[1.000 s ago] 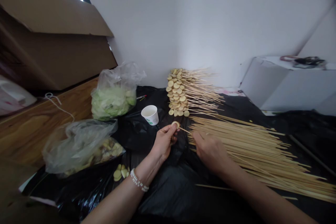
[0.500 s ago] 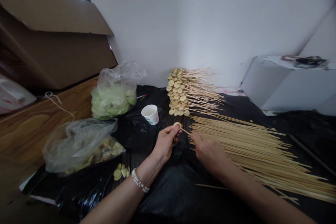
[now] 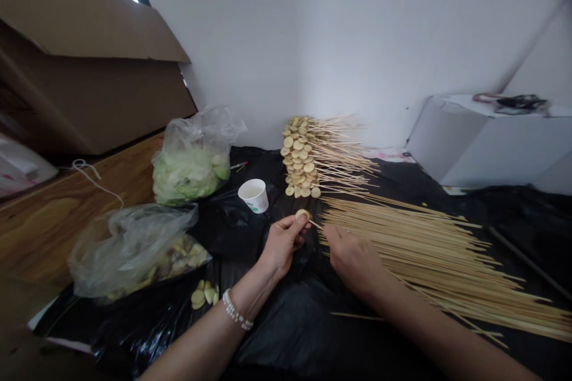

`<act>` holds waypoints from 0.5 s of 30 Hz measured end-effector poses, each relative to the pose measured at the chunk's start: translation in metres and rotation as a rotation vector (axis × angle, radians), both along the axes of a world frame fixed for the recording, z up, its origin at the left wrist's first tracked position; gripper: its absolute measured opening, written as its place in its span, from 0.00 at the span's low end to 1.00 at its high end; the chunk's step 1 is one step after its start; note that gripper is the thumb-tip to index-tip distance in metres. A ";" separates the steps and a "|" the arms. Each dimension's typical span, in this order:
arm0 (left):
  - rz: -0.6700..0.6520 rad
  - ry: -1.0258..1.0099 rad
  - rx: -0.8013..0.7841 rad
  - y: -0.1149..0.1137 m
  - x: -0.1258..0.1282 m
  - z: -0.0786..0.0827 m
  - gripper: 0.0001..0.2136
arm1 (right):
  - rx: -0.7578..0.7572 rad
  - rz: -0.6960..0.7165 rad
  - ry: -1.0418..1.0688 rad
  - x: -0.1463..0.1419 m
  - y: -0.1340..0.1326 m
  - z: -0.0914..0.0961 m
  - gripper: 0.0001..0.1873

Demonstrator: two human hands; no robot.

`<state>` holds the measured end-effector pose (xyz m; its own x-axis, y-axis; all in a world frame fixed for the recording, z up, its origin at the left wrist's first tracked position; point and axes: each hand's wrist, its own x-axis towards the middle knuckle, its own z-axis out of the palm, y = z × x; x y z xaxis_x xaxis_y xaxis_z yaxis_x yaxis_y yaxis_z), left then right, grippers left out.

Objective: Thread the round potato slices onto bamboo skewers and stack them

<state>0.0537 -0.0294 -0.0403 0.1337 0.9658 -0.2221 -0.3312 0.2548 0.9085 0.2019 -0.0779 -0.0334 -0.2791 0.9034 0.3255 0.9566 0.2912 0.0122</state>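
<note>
Between the thumb and fingers of my left hand (image 3: 281, 243) is a round, pale slice (image 3: 302, 213) that looks like potato. My right hand (image 3: 353, 257) grips a thin wooden skewer (image 3: 316, 225), whose front end meets the slice. Whether the tip is inside the slice is hidden by my left fingers. Just beyond my hands, a stack of skewered slices (image 3: 298, 158) lies with its sticks pointing right. Many bare wooden skewers (image 3: 429, 268) spread under and beside my right forearm. A few loose slices (image 3: 204, 294) lie left of my bracelet.
A white paper cup (image 3: 254, 196) stands beyond my left hand. Left of it are a clear bag of pale green vegetable pieces (image 3: 185, 174) and another bag of pale brown pieces (image 3: 179, 259). Black plastic sheeting (image 3: 286, 327) covers the surface. A cardboard box (image 3: 98, 95) and white box (image 3: 482, 149) flank it.
The view has shifted slightly, moving the background a little left. Both hands keep nearly the same pose on the slice and the skewer.
</note>
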 end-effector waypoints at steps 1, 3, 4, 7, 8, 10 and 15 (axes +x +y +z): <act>-0.005 0.007 -0.001 0.000 0.000 0.000 0.17 | -0.044 -0.021 0.026 0.000 0.001 0.001 0.10; -0.016 0.013 -0.005 0.000 0.000 -0.001 0.18 | -0.114 -0.040 0.075 -0.001 0.003 0.003 0.10; -0.022 0.015 -0.006 0.001 0.001 -0.001 0.18 | -0.140 -0.039 0.097 0.000 0.004 0.004 0.11; -0.014 0.004 -0.010 0.002 0.000 -0.001 0.18 | -0.161 -0.025 0.137 0.002 0.008 0.004 0.12; -0.003 -0.005 -0.009 0.003 0.000 -0.001 0.18 | -0.144 -0.015 0.147 0.003 0.009 0.003 0.13; 0.024 -0.025 -0.012 0.005 -0.002 0.001 0.17 | -0.072 0.020 0.164 0.006 0.011 -0.001 0.13; 0.064 -0.062 -0.026 0.008 -0.007 0.005 0.17 | 0.123 0.097 0.094 0.009 0.008 -0.008 0.12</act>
